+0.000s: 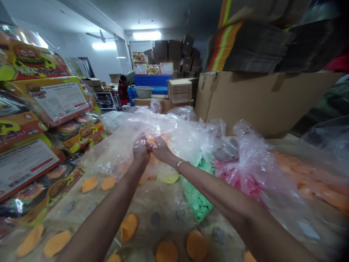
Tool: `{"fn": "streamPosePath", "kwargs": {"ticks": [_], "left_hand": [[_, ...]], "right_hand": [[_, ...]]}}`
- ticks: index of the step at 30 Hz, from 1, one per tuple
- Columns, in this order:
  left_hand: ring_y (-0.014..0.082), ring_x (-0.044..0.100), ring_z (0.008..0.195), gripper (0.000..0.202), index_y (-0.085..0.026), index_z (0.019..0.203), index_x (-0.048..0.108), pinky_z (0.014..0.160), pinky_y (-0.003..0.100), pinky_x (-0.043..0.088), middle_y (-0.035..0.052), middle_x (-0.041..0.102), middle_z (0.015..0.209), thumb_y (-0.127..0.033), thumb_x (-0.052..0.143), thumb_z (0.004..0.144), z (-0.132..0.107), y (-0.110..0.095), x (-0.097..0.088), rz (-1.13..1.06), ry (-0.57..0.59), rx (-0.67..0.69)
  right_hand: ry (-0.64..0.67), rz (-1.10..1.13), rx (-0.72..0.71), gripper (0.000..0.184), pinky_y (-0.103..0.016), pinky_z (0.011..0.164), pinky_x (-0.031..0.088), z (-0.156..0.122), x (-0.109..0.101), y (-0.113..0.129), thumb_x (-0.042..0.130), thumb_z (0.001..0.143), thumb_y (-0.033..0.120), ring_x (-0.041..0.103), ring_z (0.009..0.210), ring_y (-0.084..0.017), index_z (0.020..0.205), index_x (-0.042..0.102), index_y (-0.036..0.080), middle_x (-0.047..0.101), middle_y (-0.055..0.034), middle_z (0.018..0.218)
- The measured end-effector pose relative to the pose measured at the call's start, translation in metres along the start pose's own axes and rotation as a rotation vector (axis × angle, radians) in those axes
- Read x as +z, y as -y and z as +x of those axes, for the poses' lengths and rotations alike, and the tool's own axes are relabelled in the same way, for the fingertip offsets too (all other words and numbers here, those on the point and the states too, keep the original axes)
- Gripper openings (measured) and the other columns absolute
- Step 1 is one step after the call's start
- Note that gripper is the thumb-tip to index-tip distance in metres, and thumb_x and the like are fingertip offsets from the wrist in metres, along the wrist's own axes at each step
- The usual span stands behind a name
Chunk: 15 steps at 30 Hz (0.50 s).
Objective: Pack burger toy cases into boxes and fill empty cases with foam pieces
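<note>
Both my hands reach forward into a large clear plastic bag (122, 127) and meet in its middle. My left hand (140, 147) is closed, its fingers curled against some orange pieces (150, 140). Close beside it, my right hand (163, 148) is closed on the same orange pieces; film glare and blur hide the fingertips. A bracelet (179, 167) circles my right wrist. Below the bag lie loose orange discs, such as this one (129, 227), and a yellow piece (171, 178). Small grey pieces (155, 219) are scattered among them.
To the right lie bags of green pieces (200, 196), pink pieces (245, 182) and orange pieces (297, 169). Packaged burger toys (60, 98) are stacked at left. A large cardboard box (261, 98) stands behind at right. A person (123, 91) is in the background.
</note>
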<state>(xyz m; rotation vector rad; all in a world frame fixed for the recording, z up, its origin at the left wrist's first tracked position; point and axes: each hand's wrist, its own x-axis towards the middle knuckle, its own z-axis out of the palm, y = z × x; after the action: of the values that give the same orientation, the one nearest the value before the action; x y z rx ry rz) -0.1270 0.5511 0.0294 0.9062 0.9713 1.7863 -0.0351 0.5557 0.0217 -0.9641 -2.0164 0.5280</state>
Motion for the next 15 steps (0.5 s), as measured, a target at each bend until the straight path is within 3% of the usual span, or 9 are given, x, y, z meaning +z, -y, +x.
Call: {"fn": "streamPosePath", "kwargs": {"ticks": [3, 7, 11, 15], "left_hand": [[0.0161, 0.065, 0.073, 0.022, -0.018, 0.083, 0.064, 0.072, 0.027, 0.052, 0.001, 0.064, 0.067, -0.033, 0.048, 0.081, -0.024, -0.011, -0.002, -0.073, -0.053, -0.002], [0.0161, 0.067, 0.074, 0.027, -0.017, 0.087, 0.067, 0.072, 0.027, 0.054, 0.0014, 0.068, 0.07, -0.036, 0.047, 0.083, -0.082, -0.021, -0.008, -0.276, -0.127, -0.198], [0.0136, 0.068, 0.073, 0.026, -0.018, 0.095, 0.069, 0.072, 0.024, 0.054, 0.0013, 0.071, 0.075, -0.029, 0.046, 0.087, -0.155, -0.014, -0.002, -0.49, -0.124, -0.46], [0.014, 0.069, 0.078, 0.034, -0.019, 0.098, 0.069, 0.076, 0.023, 0.054, 0.0016, 0.071, 0.075, -0.03, 0.038, 0.09, -0.222, 0.012, 0.022, -0.542, -0.043, -0.621]], "right_hand": [[0.013, -0.016, -0.14, 0.051, -0.037, 0.107, 0.038, -0.027, -0.003, 0.018, 0.05, 0.078, 0.002, 0.05, 0.122, -0.021, 0.126, 0.056, 0.018, 0.058, -0.0079, 0.13], [0.112, -0.188, -0.29, 0.047, -0.038, 0.107, 0.039, -0.082, -0.022, 0.052, 0.048, 0.083, 0.004, 0.044, 0.126, -0.024, 0.128, 0.055, 0.017, 0.053, -0.0133, 0.132], [0.239, -0.261, -0.35, 0.06, -0.042, 0.111, 0.035, -0.148, -0.065, 0.083, 0.052, 0.076, 0.001, 0.037, 0.133, -0.029, 0.135, 0.047, 0.008, 0.045, -0.0213, 0.139], [0.293, -0.166, -0.281, 0.06, -0.042, 0.113, 0.032, -0.22, -0.113, 0.092, 0.058, 0.074, 0.007, 0.032, 0.14, -0.026, 0.133, 0.049, 0.015, 0.038, -0.0173, 0.147]]}}
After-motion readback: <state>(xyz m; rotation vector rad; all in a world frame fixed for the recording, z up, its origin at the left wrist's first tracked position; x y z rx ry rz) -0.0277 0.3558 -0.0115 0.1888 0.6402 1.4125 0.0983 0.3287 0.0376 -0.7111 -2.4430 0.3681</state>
